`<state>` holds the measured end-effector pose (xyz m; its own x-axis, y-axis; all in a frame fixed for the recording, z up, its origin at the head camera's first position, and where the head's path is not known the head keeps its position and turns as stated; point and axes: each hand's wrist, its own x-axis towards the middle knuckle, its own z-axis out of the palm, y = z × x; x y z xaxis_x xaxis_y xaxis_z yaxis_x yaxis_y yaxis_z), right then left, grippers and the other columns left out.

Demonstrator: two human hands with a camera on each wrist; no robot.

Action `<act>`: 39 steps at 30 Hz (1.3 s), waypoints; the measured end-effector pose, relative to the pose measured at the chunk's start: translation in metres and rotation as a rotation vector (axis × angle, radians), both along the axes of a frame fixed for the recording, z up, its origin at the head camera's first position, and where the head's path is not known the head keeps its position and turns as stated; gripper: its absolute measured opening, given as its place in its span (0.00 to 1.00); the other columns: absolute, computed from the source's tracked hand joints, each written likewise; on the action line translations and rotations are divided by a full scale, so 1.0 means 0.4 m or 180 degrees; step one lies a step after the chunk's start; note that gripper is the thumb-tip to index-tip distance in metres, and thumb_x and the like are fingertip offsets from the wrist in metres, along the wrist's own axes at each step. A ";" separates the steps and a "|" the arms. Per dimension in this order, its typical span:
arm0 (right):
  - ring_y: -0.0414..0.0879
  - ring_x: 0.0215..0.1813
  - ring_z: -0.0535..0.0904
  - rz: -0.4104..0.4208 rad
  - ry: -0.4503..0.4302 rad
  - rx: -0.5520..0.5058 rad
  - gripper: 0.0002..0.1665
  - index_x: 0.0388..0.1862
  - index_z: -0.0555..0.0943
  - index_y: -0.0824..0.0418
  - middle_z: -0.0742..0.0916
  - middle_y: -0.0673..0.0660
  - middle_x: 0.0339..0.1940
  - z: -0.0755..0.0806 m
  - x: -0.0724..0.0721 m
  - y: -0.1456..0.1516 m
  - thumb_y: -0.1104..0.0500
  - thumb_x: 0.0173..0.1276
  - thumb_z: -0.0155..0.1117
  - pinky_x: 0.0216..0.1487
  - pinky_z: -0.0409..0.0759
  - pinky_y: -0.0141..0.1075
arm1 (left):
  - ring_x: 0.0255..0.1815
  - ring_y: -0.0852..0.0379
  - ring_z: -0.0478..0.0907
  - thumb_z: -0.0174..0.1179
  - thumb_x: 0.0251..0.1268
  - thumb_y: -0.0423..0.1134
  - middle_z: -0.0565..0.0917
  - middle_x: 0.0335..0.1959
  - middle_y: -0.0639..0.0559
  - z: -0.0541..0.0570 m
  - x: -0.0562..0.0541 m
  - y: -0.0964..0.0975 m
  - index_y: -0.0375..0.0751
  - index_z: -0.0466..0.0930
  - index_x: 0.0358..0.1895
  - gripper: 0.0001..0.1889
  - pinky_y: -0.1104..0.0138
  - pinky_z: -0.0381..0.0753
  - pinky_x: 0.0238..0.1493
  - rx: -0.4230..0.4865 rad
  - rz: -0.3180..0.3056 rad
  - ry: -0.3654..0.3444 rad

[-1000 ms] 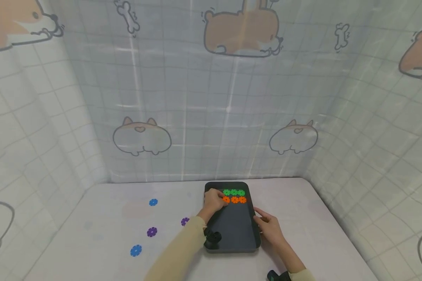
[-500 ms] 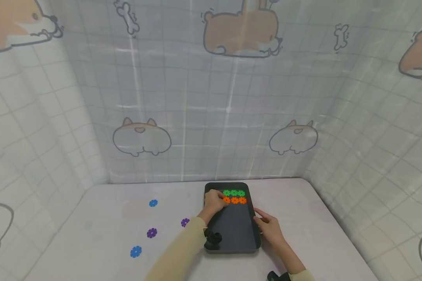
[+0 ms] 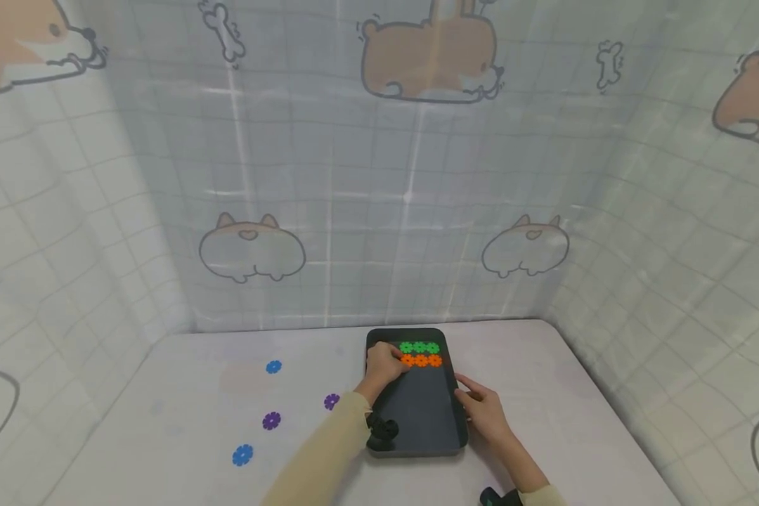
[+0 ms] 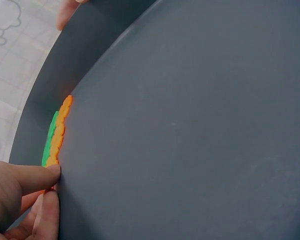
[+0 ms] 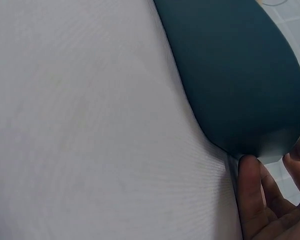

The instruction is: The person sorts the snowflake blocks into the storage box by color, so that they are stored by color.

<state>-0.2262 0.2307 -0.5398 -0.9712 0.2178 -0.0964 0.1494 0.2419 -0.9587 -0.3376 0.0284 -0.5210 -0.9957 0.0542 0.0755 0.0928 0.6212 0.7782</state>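
A dark grey rectangular tray (image 3: pixel 417 414) lies on the table, with a row of green flower-shaped pieces (image 3: pixel 420 347) near its far end. Just below runs a row of orange flower-shaped pieces (image 3: pixel 422 360). My left hand (image 3: pixel 382 362) reaches into the tray and pinches the leftmost orange piece between thumb and fingers. Seen from the left wrist, the fingertips (image 4: pixel 51 172) meet at the end of the orange row (image 4: pixel 60 132), partly hiding that piece. At the tray's right side, my right hand (image 3: pixel 483 407) holds the edge, its fingers (image 5: pixel 250 182) against the outer wall (image 5: pixel 235 85).
Left of the tray, two blue flower-shaped pieces (image 3: pixel 243 455) and two purple ones (image 3: pixel 271 420) lie scattered on the white table (image 3: pixel 183 422). A patterned curtain (image 3: pixel 379 176) encloses the table at the back and both sides.
Both hands keep their places at the tray. The head view shifts very slightly; the pieces lie where they were.
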 end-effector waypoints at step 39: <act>0.49 0.31 0.75 -0.0044 -0.0033 0.0185 0.26 0.66 0.76 0.57 0.84 0.61 0.41 0.022 0.016 -0.015 0.56 0.71 0.61 0.26 0.80 0.37 | 0.28 0.57 0.82 0.61 0.67 0.34 0.85 0.34 0.48 0.111 0.167 -0.344 0.31 0.84 0.45 0.10 0.67 0.82 0.28 0.0317 -0.0961 0.0324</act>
